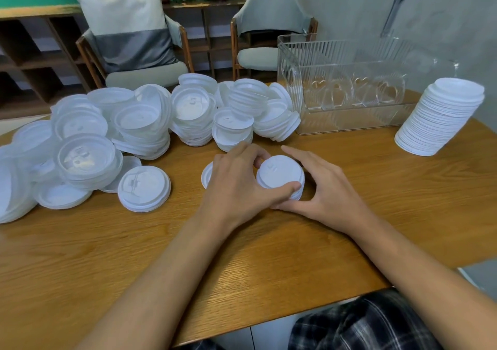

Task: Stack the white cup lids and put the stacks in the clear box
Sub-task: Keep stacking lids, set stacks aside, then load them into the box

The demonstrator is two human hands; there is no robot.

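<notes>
Now my left hand (236, 181) grips the short lid stack (279, 173) on the surface (161, 255), my right hand (329, 189) spread wide just beside it; the clear box (322, 54) stands farther back, rightward.

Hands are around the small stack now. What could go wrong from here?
The tall stack at right looks tilted; an arm reaching for the box could topple it. The small stack the left hand grips sits near the loose pile, so a careless lift may scatter lids.
</notes>
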